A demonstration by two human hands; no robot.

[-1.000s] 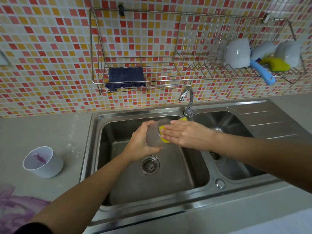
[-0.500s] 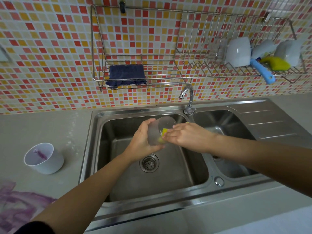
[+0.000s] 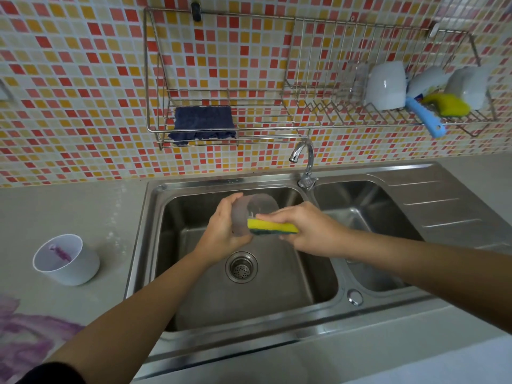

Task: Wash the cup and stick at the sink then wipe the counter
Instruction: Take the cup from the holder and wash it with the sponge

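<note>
Bounding edges: the cup (image 3: pixel 259 207) hangs over the sink's left basin (image 3: pixel 177 217), clear of its walls, above the drain (image 3: pixel 241 266), with the faucet (image 3: pixel 304 159) behind.
Cup to grip: tilted sideways, between both hands.
Left hand (image 3: pixel 221 234): fingers curl round the cup.
Right hand (image 3: pixel 313 231): grips a yellow sponge (image 3: pixel 273 227), which touches the cup.

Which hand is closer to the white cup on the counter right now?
Left. The left hand, gripping the clear cup over the basin, is to the right of the white cup; the right hand, holding the sponge, is farther right.
</note>
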